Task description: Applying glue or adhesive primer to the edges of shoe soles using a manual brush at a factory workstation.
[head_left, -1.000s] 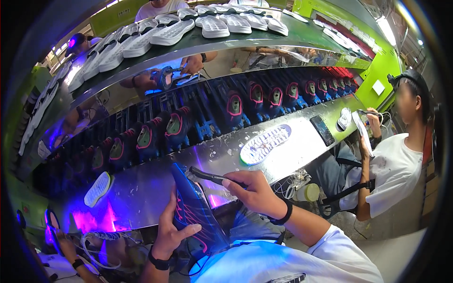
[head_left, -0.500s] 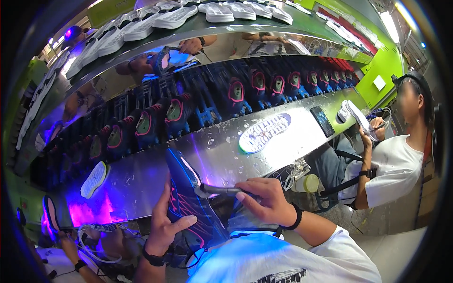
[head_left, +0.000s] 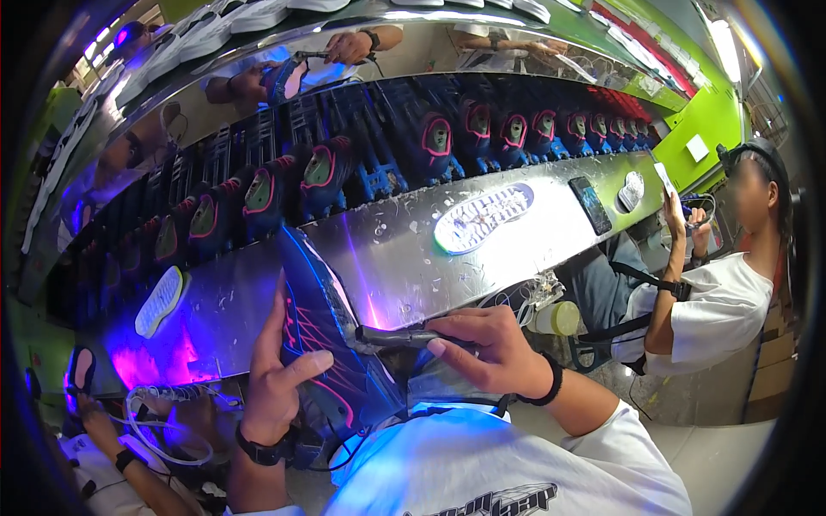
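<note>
My left hand (head_left: 274,378) grips a dark blue shoe upper (head_left: 323,344) with pink lacing lines, tilted so its pale underside edge faces right. The thumb lies across its side and the fingers go behind it. In my right hand (head_left: 495,348) is a dark-handled brush (head_left: 404,337), pinched between thumb and fingers. Its tip meets the edge of the upper's underside, around the middle of the shoe. Beyond my hands, a white shoe sole (head_left: 483,219) lies on the metal bench (head_left: 400,288). Another sole (head_left: 160,301) rests further left under purple light.
Dark shoe uppers (head_left: 437,142) stand in a row on a blue rack behind the bench. A phone (head_left: 589,205) lies at right, near a small sole (head_left: 631,191). A co-worker (head_left: 723,292) sits right; another's arm (head_left: 112,439) shows lower left. A pale container (head_left: 564,318) stands beside the bench.
The upper has shifted left and up in the picture, with the brush still against its edge. At right, the co-worker has raised a white sole. The whole view has tilted slightly.
</note>
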`<state>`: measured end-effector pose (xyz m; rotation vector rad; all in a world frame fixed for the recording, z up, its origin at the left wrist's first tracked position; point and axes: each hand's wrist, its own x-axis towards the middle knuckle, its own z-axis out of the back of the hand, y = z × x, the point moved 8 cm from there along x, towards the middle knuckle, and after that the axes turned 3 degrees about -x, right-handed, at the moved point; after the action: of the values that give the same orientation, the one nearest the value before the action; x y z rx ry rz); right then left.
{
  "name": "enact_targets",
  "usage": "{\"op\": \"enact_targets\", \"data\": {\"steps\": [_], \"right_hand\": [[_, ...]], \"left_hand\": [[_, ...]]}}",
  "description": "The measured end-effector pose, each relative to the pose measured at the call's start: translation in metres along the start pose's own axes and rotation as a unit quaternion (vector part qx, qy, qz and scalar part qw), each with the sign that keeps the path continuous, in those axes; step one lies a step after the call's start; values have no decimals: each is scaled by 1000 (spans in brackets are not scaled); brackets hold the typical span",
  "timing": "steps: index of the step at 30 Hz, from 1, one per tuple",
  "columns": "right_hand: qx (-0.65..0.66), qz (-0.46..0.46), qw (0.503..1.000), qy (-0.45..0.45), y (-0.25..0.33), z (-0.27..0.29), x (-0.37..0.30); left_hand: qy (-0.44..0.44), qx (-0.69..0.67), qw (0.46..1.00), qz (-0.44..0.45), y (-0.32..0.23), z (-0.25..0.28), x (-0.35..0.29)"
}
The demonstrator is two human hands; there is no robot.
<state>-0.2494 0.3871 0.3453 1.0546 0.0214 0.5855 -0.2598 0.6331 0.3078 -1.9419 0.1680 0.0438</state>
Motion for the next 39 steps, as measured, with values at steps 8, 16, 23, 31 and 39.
{"op": "enact_targets", "data": {"steps": [8,16,23,31,39], "right_hand": [[12,-54,995,82,3,7,-1],[-24,13,998,48,15,20,0],[-103,48,993,34,36,34,22],[-165,169,972,17,58,43,49],[-153,221,963,-15,57,45,68]], "left_hand": [[-34,-29,999,17,-14,7,7],[-76,-60,994,41,-10,28,15],[-151,-98,977,114,11,48,11],[-174,-188,951,174,22,31,3],[-116,-220,944,217,48,52,-19]]}}
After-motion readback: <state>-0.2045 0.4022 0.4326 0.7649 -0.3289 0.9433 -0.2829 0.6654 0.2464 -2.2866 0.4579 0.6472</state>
